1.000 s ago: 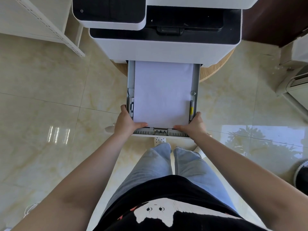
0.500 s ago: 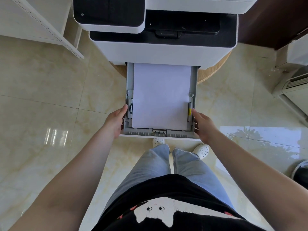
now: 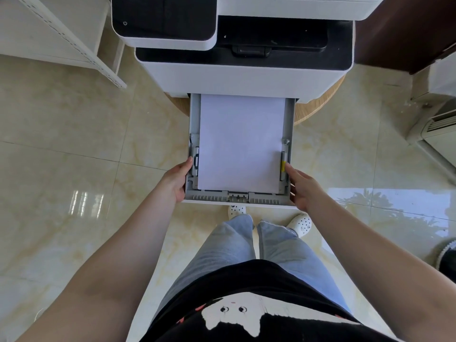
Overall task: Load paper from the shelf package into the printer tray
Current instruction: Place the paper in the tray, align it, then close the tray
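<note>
Now, far left: white shelf [image 3: 74, 43] seen at frame edge, standing on tiled floor [image 3: 61, 169]. Left hand [image 3: 176, 180] laid flat against left outer wall of paper tray [image 3: 193, 119], fingers extended, nothing gripped. Tray pulled out from printer [image 3: 241, 75]. White paper stack [image 3: 240, 141] seated flat inside tray, between side guides. Right hand [image 3: 304, 187] opened against tray's right wall, fingertip touching yellow guide tab [image 3: 283, 166], nothing gripped. White clogs [image 3: 299, 223] glimpsed below tray.
</note>
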`<act>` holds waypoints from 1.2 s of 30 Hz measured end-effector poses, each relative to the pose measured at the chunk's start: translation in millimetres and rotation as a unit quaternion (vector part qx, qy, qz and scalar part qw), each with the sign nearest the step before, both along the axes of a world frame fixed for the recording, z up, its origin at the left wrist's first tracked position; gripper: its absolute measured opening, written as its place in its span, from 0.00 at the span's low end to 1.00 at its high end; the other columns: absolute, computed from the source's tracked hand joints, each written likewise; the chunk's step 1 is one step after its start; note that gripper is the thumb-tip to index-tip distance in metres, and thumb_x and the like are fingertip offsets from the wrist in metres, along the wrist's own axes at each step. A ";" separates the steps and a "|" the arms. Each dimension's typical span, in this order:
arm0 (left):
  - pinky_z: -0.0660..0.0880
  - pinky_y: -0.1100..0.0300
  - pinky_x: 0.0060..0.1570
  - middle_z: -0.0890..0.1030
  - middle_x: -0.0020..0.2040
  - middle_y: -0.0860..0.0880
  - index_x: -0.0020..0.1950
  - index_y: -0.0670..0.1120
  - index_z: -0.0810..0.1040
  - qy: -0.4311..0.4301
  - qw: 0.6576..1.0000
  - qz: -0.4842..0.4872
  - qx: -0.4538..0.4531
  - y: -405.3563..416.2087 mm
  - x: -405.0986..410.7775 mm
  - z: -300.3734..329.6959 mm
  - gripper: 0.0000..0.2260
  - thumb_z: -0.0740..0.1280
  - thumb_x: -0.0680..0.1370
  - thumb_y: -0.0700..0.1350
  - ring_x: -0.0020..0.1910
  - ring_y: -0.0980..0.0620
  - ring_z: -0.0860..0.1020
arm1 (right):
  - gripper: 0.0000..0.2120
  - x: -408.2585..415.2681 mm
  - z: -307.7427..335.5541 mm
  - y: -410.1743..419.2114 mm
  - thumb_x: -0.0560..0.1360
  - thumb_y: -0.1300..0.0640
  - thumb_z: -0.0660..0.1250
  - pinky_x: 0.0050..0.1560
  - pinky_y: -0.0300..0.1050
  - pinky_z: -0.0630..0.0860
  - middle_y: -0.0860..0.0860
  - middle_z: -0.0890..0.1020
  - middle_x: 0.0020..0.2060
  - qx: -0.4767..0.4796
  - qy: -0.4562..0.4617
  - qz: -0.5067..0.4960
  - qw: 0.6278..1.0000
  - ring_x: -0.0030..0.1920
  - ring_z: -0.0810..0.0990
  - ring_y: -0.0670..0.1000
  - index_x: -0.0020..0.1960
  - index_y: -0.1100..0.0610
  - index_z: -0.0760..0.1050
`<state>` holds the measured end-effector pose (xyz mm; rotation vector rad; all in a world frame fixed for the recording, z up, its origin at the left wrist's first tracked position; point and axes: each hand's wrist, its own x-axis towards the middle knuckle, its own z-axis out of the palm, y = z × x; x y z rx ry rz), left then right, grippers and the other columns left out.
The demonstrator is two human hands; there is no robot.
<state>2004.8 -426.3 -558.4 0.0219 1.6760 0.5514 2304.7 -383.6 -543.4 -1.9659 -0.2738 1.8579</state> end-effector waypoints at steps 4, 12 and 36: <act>0.52 0.46 0.73 0.67 0.74 0.52 0.66 0.51 0.73 0.049 0.997 0.051 0.037 -4.3 5.9 -1.0 0.24 0.69 0.73 0.58 0.75 0.49 0.59 | 0.17 0.4 -0.7 -1.0 0.71 0.50 0.73 0.43 0.46 0.80 0.52 0.83 0.47 0.009 -0.009 -0.008 1.000 0.44 0.81 0.52 0.57 0.57 0.79; 0.65 0.54 0.55 0.78 0.41 0.59 0.44 0.50 0.75 0.154 0.970 0.155 0.109 -8.8 23.1 0.9 0.10 0.74 0.71 0.51 0.46 0.58 0.75 | 0.11 -12.7 -0.5 -7.7 0.70 0.51 0.75 0.30 0.42 0.63 0.50 0.75 0.34 0.056 -0.099 -0.052 0.992 0.29 0.64 0.48 0.38 0.49 0.72; 0.70 0.70 0.41 0.84 0.39 0.56 0.40 0.49 0.83 0.164 0.955 0.206 0.138 -8.8 30.7 8.7 0.03 0.76 0.70 0.46 0.41 0.63 0.79 | 0.06 -29.6 3.5 -12.2 0.70 0.62 0.74 0.34 0.31 0.76 0.46 0.82 0.34 0.133 -0.097 -0.162 0.973 0.34 0.78 0.42 0.36 0.55 0.80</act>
